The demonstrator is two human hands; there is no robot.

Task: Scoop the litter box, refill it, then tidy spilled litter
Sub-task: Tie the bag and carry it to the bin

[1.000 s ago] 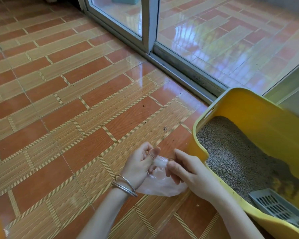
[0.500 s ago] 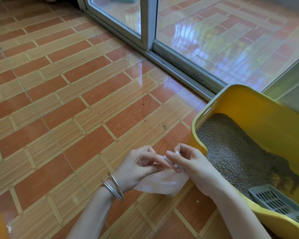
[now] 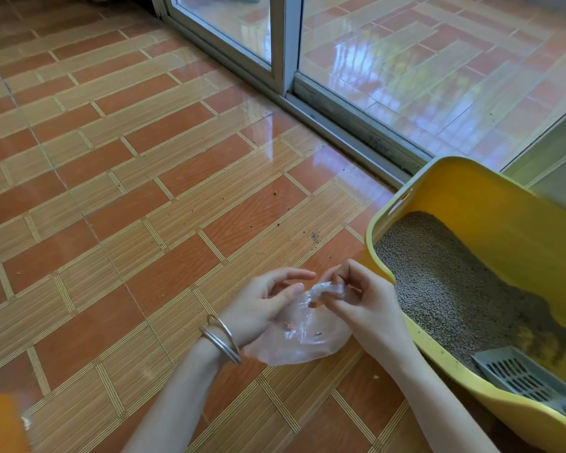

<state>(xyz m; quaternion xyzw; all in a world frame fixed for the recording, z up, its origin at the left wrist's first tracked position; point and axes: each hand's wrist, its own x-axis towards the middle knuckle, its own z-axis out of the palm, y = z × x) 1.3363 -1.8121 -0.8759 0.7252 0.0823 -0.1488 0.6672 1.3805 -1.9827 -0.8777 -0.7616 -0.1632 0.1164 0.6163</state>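
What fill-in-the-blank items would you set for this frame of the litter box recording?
The right hand pinches the bunched top of a clear plastic ____.
The litter box is ____ in colour.
Two metal bangles circle the ____ wrist.
The grey scoop lies ____ the litter box.
Missing words: bag; yellow; left; inside.
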